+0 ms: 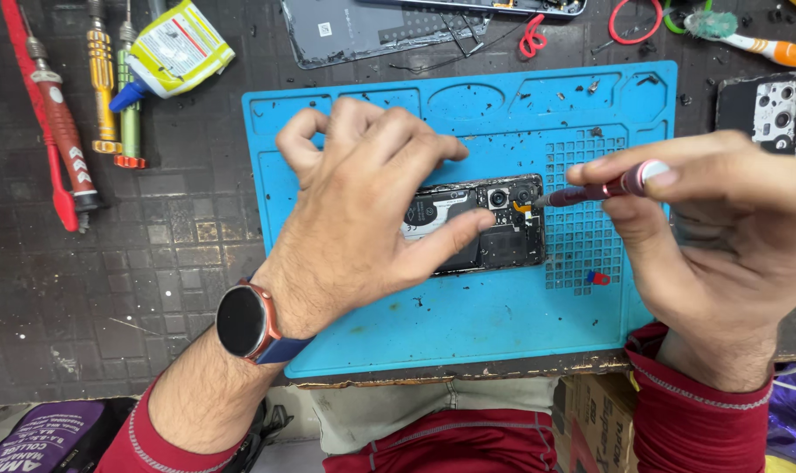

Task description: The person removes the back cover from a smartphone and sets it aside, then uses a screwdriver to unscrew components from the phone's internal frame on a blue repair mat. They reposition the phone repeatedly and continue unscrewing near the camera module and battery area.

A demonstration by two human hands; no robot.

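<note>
An opened phone with its back removed lies on a blue repair mat, camera modules facing up. My left hand presses down on the phone, thumb and fingers spread over its body; a dark round watch sits on that wrist. My right hand grips a small dark-red screwdriver held sideways, its tip touching the phone's top corner beside the cameras.
Red, yellow and green screwdrivers and a glue bottle lie at the left. A phone back cover and red rings sit at the top, another phone rear and a toothbrush at the right. A small red-blue part rests on the mat.
</note>
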